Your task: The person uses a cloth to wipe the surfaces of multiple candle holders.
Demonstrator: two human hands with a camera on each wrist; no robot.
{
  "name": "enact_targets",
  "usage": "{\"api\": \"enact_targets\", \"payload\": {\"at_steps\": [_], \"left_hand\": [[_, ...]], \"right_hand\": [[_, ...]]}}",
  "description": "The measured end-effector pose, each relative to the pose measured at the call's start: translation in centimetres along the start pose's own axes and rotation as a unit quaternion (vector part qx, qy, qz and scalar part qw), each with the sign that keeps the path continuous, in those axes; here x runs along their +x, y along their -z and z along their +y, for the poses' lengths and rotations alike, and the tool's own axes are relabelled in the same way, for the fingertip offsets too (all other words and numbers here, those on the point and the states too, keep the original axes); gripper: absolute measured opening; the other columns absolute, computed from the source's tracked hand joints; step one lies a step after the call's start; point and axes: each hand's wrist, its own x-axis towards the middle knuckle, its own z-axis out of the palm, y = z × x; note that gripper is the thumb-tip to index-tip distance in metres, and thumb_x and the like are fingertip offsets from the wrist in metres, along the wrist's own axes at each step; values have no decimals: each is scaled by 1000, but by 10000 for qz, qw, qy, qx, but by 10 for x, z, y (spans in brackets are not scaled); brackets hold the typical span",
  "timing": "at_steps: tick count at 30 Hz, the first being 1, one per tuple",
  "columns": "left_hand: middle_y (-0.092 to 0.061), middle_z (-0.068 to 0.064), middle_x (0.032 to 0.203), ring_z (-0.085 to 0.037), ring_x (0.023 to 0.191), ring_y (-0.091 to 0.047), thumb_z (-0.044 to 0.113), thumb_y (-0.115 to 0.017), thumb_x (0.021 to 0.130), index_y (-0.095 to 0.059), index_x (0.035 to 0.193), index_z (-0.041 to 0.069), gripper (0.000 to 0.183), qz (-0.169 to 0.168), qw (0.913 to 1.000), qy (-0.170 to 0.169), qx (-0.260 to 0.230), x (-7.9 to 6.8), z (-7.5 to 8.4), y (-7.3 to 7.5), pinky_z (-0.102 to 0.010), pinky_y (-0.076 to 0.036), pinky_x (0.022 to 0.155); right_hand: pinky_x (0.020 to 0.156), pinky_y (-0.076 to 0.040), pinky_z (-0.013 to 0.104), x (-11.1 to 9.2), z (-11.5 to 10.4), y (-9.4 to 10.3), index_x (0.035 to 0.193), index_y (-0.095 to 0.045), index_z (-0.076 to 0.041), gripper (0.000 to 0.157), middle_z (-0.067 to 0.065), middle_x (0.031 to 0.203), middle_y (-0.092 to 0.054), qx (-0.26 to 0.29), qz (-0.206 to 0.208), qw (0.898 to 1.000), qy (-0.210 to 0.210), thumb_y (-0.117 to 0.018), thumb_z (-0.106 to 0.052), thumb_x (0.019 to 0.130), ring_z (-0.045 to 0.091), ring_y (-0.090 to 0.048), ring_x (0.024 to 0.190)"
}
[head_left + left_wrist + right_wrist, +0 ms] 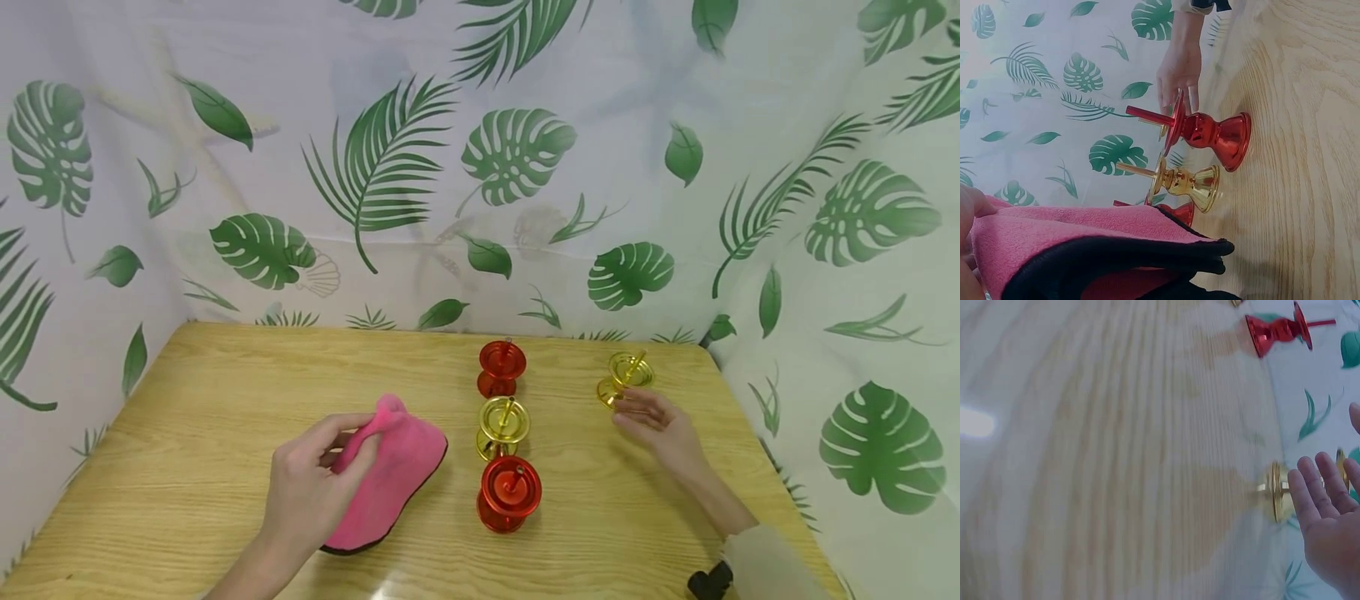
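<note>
My left hand [311, 479] pinches a pink cloth [408, 467] with black edging between thumb and fingers. The folded cloth hangs over the left part of the table. On the right, my right hand [667, 432] reaches to a gold candlestick [624, 367] with a spike on top. In the right wrist view its straight fingers [1315, 487] overlap that candlestick, whose round base [1277, 497] shows beside them. Between the hands, three candlesticks stand in a row: a near red one [1207, 132], a gold one [1197, 185] and a far red one [501, 360].
The pale wood table [247, 375] ends at a leaf-print curtain [420, 275] behind, with more of the same fabric along both sides. A small black object [709, 581] is at the right sleeve [768, 567].
</note>
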Motion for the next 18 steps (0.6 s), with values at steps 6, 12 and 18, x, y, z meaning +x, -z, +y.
{"api": "enact_targets", "payload": {"at_steps": [6, 12, 18], "left_hand": [[-81, -2, 85, -1, 70, -69, -11, -85, 76, -80, 97, 9, 29, -37, 10000, 27, -32, -2, 1, -1, -8, -55, 59], [-81, -1, 83, -1, 69, -70, -10, -85, 75, -80, 96, 10, 29, -58, 10000, 48, -4, -2, 4, -2, -9, -55, 58], [-81, 0, 84, -3, 68, -70, -10, -85, 75, -80, 97, 10, 29, -71, 10000, 10, 10, -1, 4, -2, -9, -55, 59]], "right_hand": [[81, -64, 18, -2, 14, 30, 135, -60, -9, 36, -18, 110, -76, 78, 359, 9993, -36, -71, -7, 100, -2, -74, 93], [80, -61, 13, 12, 22, 43, 147, -49, -2, 54, -25, 111, -72, -186, 701, 9972, -161, -73, -12, 100, -9, -69, 95], [87, -55, 6, 29, 22, 39, 159, -32, 7, 75, -25, 116, -59, -647, 780, 9945, -257, -73, -16, 100, -11, -62, 105]]}}
